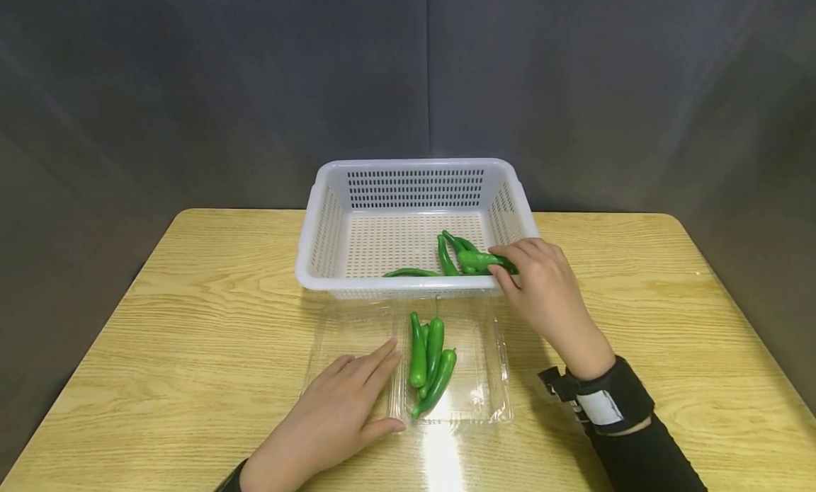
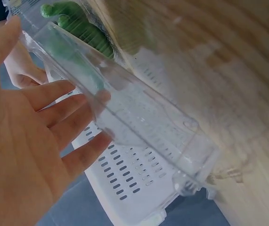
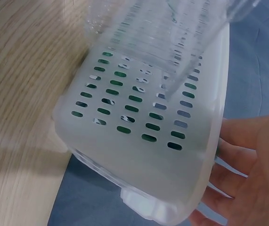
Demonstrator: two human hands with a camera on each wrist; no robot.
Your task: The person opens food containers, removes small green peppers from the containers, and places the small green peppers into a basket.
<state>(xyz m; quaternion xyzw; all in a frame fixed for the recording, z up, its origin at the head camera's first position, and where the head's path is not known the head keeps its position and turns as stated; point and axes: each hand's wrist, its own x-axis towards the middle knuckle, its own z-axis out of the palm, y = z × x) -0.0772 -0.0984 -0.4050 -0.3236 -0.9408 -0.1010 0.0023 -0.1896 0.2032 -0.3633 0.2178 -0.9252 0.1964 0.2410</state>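
Note:
In the head view, my right hand [image 1: 547, 288] reaches over the near right corner of a white slotted basket [image 1: 408, 283]. Its thumb and fingers pinch one end of a green chili pepper [image 1: 475, 260]. Several other green peppers [image 1: 444, 255] lie beneath and beside it in the basket. My left hand [image 1: 338, 414] rests with straight fingers on the left half of an opened clear plastic clamshell box [image 1: 472, 389]. In that box's right half lie several green peppers [image 1: 440, 382]. The basket wall hides most of the right fingers in the right wrist view.
The wooden table [image 1: 191, 336] runs out to both sides of the box. Behind it hangs a dark grey curtain [image 1: 255, 88]. The clamshell's far edge sits close against the basket's near wall. One more pepper [image 1: 410, 272] lies along the basket's front inside.

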